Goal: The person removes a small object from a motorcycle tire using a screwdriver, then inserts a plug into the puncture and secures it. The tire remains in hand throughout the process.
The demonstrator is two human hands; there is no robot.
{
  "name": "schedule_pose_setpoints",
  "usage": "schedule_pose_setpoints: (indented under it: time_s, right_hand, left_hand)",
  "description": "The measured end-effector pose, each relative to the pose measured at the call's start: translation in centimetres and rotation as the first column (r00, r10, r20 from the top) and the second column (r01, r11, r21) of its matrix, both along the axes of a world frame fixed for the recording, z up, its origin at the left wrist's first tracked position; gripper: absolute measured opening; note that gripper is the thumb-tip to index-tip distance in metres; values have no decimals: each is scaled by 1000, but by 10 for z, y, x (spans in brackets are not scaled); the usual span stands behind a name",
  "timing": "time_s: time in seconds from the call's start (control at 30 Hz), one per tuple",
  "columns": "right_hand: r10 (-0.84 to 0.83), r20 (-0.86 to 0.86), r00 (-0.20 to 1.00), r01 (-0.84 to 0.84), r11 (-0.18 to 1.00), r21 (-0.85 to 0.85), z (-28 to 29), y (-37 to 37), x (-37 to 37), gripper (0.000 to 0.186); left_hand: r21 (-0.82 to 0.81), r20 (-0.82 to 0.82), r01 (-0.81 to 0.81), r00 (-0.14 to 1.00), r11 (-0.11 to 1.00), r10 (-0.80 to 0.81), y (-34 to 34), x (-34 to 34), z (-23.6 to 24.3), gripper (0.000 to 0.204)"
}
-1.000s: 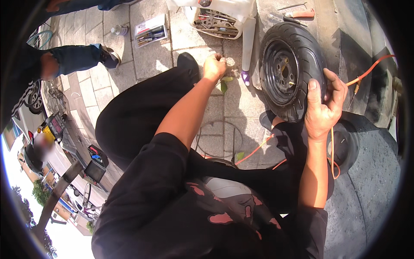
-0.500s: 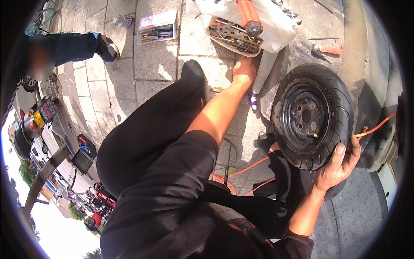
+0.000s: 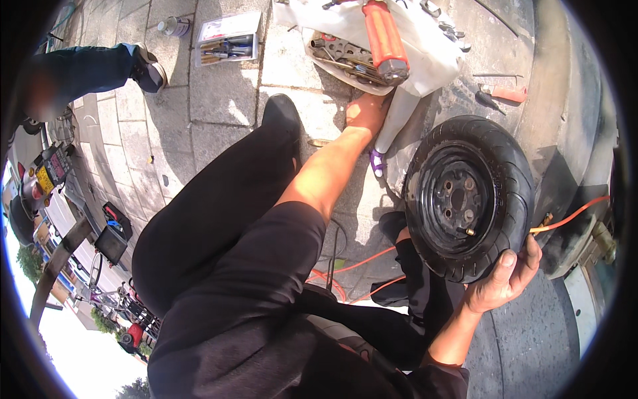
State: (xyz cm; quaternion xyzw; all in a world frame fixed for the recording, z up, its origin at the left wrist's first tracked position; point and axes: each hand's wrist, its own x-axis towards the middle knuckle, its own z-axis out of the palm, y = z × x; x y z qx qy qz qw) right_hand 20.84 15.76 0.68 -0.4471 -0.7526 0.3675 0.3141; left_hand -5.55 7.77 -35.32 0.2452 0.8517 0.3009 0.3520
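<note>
A black tyre on a steel rim (image 3: 506, 173), with a brass valve (image 3: 470, 231), leans at the right of the head view. My right hand (image 3: 503, 282) grips its lower right edge, thumb and fingers curved at the tread. My left hand (image 3: 365, 114) is stretched forward just below a white plastic tub of metal tools (image 3: 349, 63), its fingers hidden. On the white plastic above is a large orange-handled tool (image 3: 382, 36). Beside my left hand stands a pale post with a purple-and-white lower end (image 3: 377, 161).
A co-worker's leg (image 3: 96, 70) is at upper left, near a can (image 3: 173, 26) and a clear tool case (image 3: 226, 36). An orange hose (image 3: 575, 213) runs behind the tyre. Loose tools (image 3: 506, 93) lie at upper right; motorbikes and bicycles (image 3: 46, 169) stand at far left.
My left hand has reached forward to the tool tub. The tyre and my right hand sit lower in the view, which has shifted, bringing the orange-handled tool into sight.
</note>
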Motion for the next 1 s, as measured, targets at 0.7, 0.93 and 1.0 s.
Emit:
schedule_pose_setpoints:
  time_s: [0.7,0.93,1.0]
  right_hand:
    - [225,263,938,-278,942,187,31,-17,-64,69]
    - [195,189,963,-182,980,-82,59,-13,-62,67]
    - [213,130,968,-214,977,-5,54,-14,-59,59]
  left_hand:
    - [887,343,-151,849,437,-402,-11,15,362,24]
    - [769,505,-222,787,600,-355,-20,35,360,21]
    - [764,486,-219,814,608,-318,-19,38,362,24]
